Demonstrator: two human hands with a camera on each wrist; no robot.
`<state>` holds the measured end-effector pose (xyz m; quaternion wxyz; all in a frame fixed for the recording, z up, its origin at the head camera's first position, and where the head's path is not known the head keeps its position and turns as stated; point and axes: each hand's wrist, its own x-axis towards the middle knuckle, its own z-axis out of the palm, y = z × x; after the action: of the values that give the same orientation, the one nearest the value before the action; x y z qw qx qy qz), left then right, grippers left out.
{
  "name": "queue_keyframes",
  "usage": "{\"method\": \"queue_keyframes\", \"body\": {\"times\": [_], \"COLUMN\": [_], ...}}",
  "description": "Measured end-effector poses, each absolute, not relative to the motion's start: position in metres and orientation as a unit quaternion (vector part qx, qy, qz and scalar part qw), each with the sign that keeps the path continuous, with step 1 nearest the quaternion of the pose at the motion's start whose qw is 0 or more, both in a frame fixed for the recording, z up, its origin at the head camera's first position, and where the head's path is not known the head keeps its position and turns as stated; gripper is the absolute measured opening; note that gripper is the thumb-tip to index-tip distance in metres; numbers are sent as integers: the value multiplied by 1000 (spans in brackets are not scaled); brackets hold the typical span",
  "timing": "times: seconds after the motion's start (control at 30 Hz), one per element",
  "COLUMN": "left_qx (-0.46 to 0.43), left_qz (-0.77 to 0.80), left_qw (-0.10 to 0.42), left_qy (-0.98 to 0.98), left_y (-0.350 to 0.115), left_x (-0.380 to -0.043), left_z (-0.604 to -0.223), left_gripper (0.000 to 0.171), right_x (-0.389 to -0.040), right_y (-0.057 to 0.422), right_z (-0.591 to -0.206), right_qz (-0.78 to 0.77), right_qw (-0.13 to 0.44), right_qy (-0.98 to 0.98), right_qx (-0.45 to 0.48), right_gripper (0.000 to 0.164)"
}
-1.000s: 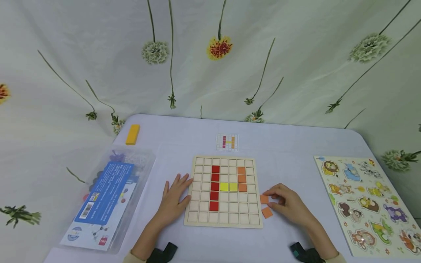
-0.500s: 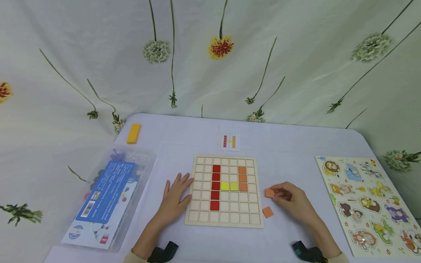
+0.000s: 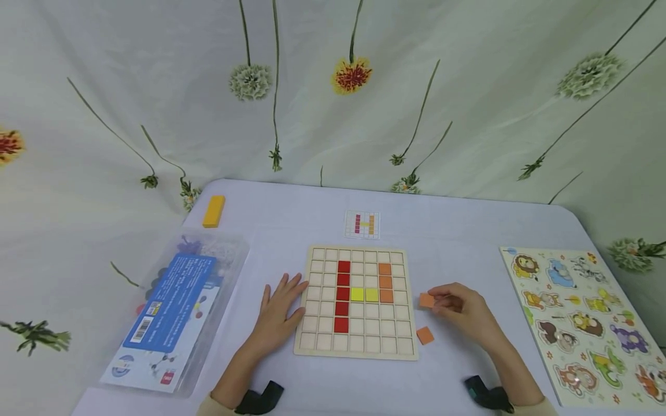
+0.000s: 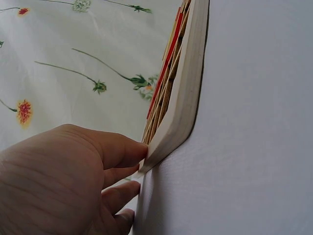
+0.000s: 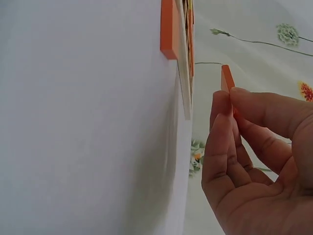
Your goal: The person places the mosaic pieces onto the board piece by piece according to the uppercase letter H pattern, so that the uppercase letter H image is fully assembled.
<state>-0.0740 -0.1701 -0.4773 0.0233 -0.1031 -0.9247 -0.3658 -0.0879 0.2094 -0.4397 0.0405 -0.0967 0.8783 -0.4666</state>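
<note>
A wooden grid board [image 3: 356, 344] lies on the white-covered table. Set in it are a column of red tiles [image 3: 342, 293], two yellow tiles [image 3: 364, 294] and a shorter column of orange tiles [image 3: 385, 283]. My left hand [image 3: 278, 315] rests at the board's left edge with fingers spread, its thumb touching the rim in the left wrist view. Right of the board, my right hand [image 3: 463, 312] pinches an orange square tile [image 3: 426, 300] between thumb and fingers, above the tabletop in the right wrist view. Another orange tile [image 3: 425, 335] lies loose beside the board's lower right edge.
Beyond the board lies a small pattern card [image 3: 362, 224] with a coloured H shape. At left are a clear plastic case [image 3: 171, 312] with a blue label and a yellow block [image 3: 214, 211]. An animal puzzle board [image 3: 583, 323] lies at right.
My right hand has lifted the orange tile from beside the board and shifted slightly up and to the right with it. The left hand stays at the board's edge.
</note>
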Motion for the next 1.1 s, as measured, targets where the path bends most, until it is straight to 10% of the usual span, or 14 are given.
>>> {"method": "queue_keyframes", "body": {"times": [1.1], "left_qx": [-107], "left_qz": [-369], "left_qw": [27], "left_qy": [-923], "left_y": [-170], "left_x": [-73], "left_z": [-477], "left_gripper": [52], "right_x": [-94], "right_y": [145], "right_z": [-439], "right_qz": [-418], "right_qw": [94], "right_qy": [886], "right_qx": [-176], "right_gripper": [22]}}
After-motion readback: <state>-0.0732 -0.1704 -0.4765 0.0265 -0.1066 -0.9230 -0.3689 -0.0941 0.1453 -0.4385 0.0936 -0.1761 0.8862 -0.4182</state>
